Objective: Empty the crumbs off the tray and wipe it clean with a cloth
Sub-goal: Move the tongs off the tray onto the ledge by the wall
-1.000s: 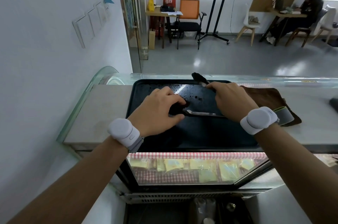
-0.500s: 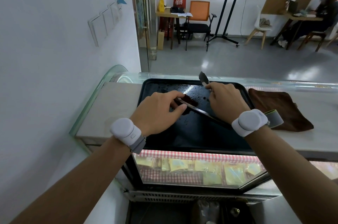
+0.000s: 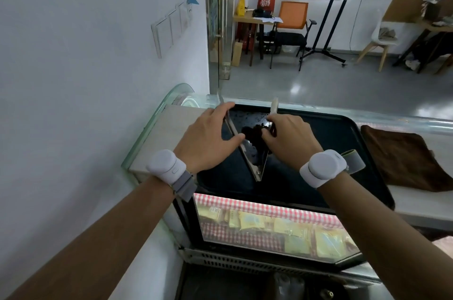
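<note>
A black tray point(image 3: 318, 177) lies on top of a glass display case. Dark crumbs point(image 3: 247, 117) speckle its far left part. Metal tongs point(image 3: 256, 167) lie spread in a V on the tray, hinge toward me. My left hand point(image 3: 208, 135) grips the left arm of the tongs between fingers and thumb. My right hand point(image 3: 289, 137) curls round the right arm, whose pale tip sticks out past the fingers. A dark lump point(image 3: 252, 134) sits between the two arms, close to my right fingers. A brown cloth point(image 3: 404, 160) lies to the right of the tray.
A white wall runs close along the left. The grey case top point(image 3: 169, 128) shows left of the tray, with a curved glass edge point(image 3: 179, 93) behind. Packaged goods point(image 3: 282, 228) fill the case below. Chairs and desks stand across the room.
The tongs have swung from lying across the tray to a wide V with the hinge toward me. Both hands have moved toward the tray's far left, the dark lump now between the arms.
</note>
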The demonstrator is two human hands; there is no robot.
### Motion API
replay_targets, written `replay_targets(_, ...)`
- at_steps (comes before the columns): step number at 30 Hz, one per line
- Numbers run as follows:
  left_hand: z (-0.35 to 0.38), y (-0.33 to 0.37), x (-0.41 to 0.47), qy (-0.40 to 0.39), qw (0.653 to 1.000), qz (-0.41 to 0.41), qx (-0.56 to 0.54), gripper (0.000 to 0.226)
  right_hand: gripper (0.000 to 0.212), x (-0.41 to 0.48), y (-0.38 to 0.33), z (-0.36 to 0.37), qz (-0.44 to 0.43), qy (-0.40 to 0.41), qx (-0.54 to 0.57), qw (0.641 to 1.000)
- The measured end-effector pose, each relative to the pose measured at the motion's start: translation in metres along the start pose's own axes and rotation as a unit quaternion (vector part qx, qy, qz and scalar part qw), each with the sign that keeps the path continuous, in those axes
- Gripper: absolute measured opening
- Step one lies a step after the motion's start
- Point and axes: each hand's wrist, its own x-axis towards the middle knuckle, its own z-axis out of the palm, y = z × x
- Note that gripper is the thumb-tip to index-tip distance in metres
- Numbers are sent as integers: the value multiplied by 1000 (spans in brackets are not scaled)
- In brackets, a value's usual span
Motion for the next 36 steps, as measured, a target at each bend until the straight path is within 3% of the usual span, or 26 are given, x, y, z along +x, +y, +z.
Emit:
replay_targets(6, -9, -10, -8, 6, 994, -55, -95, 70, 27, 11, -24, 13, -19, -15, -8, 1000)
replay_targets(14, -30, -40, -12, 20, 989, -93, -111, 69, 45, 30, -60, 35, -81, -13, 30, 996)
replay_targets(19, -42, -59, -13, 7, 987, -142, -77, 71, 33, 43, -81, 53, -113, -31, 36, 992)
replay_targets(25, -51, -86, -10, 0, 980, -194, -31, 79, 43, 48, -102, 63, -141, -75, 31, 987)
replay_targets(36, -46, -105, -4, -22, 978, -202, 53, 83, 54, 47, -113, 78, -129, -122, 1, 984)
